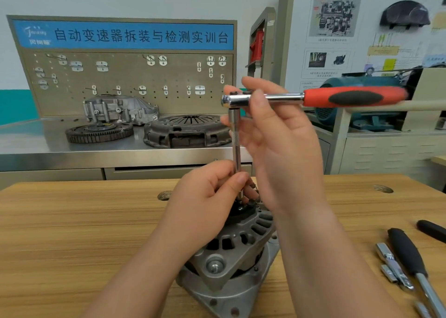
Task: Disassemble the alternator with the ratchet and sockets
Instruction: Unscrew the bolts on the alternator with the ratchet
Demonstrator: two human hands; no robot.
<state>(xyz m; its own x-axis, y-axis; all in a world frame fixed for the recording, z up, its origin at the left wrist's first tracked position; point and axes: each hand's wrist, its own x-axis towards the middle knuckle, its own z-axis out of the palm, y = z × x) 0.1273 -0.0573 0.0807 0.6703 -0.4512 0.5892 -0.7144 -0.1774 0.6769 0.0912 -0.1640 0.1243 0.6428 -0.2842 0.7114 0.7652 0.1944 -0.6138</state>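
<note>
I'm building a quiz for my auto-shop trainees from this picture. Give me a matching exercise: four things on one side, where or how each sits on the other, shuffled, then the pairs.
Things
1. chrome ratchet with red-and-black handle
2. chrome extension bar
3. grey metal alternator
4. black-handled tool

States
A. lies on the wooden table, far right
B. upright, pinched low by the left hand
C. held level at its head by the right hand
D. stands on the table beneath both hands

Pairs: 1-C, 2-B, 3-D, 4-A
</note>
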